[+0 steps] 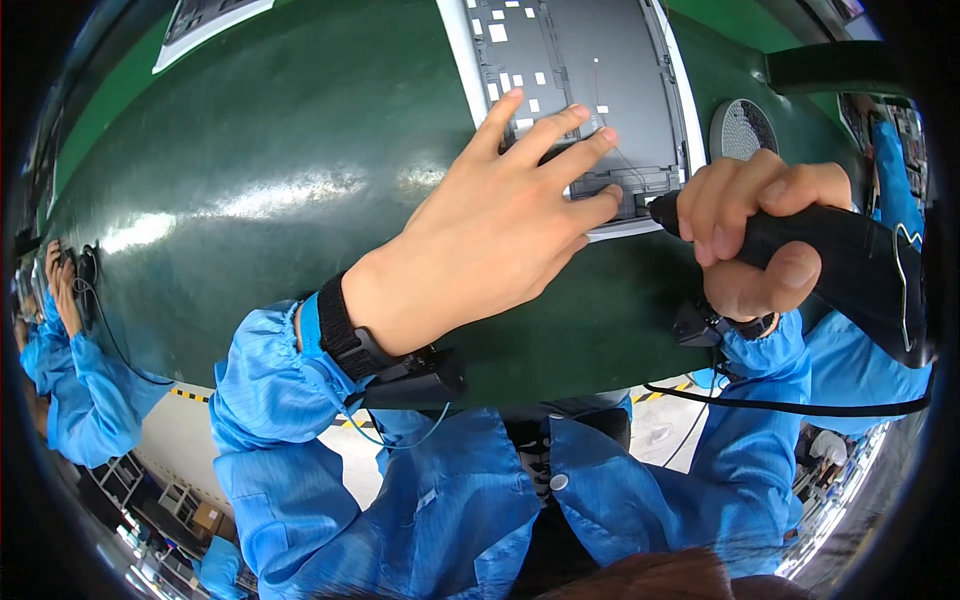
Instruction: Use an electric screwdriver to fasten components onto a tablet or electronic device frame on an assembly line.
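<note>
The grey panel [590, 90], a flat tray-like housing with small white pads and a thin wire on its face, lies at the far side of the dark green counter [250, 190], its white-framed near edge right under the two hands. The left hand [490, 230] lies spread flat on that near edge, fingers fanned out and pressing down, nothing pinched between them. The right hand [755, 235] is wrapped tight round the black power screwdriver [830, 265], thumb on the body, its nose meeting the panel's near right corner just beside the left fingertips [605, 200]. That closeness is the main hazard: if the nose slips off its seat, it could skid into the fingers or score the grey face. The exact contact point is hidden behind the knuckles, so whether the tool sits square is hard to say; tilted, it could chew a fastener or gouge the frame. The thin wire runs close to the pressing fingers and might be snagged or pinched if the hand slides. The tool's black cable [780, 405] hangs across the counter's near rim and the blue sleeve [760, 440], and a tug there could jerk the tool aside. A round perforated disc [742, 128] sits just right of the panel, near enough for an elbow swing to knock it. A co-worker in blue [70, 370] works at the far left, well apart.
</note>
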`<state>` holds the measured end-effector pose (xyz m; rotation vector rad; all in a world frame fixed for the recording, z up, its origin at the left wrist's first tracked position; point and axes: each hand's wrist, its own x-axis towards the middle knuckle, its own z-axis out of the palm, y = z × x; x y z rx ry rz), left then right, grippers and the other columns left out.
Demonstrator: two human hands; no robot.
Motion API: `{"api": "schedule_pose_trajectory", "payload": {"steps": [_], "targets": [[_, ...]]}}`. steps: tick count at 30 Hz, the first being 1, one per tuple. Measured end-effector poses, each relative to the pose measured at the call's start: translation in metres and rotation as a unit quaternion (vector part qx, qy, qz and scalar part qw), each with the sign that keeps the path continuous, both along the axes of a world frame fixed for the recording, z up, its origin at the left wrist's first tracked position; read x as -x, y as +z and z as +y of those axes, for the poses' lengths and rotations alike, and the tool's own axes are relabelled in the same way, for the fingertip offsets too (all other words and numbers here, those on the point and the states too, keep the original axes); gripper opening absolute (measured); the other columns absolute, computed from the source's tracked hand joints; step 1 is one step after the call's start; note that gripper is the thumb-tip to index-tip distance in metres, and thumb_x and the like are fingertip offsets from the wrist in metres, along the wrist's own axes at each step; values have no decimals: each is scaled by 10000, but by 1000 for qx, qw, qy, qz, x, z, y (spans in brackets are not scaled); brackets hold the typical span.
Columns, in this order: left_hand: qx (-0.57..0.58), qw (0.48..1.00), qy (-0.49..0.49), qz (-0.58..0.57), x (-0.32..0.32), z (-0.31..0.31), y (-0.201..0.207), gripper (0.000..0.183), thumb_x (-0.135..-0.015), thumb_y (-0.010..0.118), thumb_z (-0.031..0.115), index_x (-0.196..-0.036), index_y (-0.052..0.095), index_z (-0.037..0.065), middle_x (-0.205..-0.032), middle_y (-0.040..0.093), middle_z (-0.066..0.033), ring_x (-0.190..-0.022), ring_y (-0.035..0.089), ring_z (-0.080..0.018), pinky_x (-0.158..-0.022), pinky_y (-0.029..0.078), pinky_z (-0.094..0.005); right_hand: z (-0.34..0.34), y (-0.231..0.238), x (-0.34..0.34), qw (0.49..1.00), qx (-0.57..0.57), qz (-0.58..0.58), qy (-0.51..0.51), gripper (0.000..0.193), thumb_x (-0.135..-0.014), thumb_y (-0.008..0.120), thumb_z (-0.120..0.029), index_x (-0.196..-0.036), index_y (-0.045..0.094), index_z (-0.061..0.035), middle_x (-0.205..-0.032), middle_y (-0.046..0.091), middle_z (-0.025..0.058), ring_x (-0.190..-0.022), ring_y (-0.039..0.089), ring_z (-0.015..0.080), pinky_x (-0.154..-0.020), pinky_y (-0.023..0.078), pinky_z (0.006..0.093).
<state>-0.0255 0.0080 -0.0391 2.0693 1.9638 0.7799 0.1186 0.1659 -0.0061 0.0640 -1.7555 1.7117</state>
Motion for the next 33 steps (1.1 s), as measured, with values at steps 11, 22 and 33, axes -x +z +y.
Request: {"api": "schedule_pose_trajectory", "payload": {"steps": [11, 22, 33], "targets": [[101, 992, 42, 69, -2, -14, 8, 504, -801, 757, 226, -1289, 632, 191, -1510, 465, -32, -1437, 359, -306, -1130, 311, -630, 27, 6, -5, 992, 72, 93, -38, 425, -1043, 406, -438, -1172, 521, -49, -662, 481, 49, -489, 471, 150, -499, 453, 337], [126, 991, -5, 52, 12, -24, 8, 525, -777, 782, 231, -1278, 644, 161, -1482, 509, -14, -1409, 410, -310, -1162, 289, -594, 81, -2, -54, 976, 42, 72, -201, 256, -1015, 452, -285, -1022, 529, -41, -575, 450, 65, -424, 413, 155, -450, 414, 334], [126, 987, 62, 83, 4, -20, 9, 662, -715, 837, 352, -1310, 636, 143, -1477, 494, -107, -1345, 478, -330, -1092, 402, -547, 86, -10, -60, 976, 34, 77, -201, 230, -995, 484, -239, -1003, 527, -13, -576, 469, 77, -401, 424, 147, -408, 409, 313]]}}
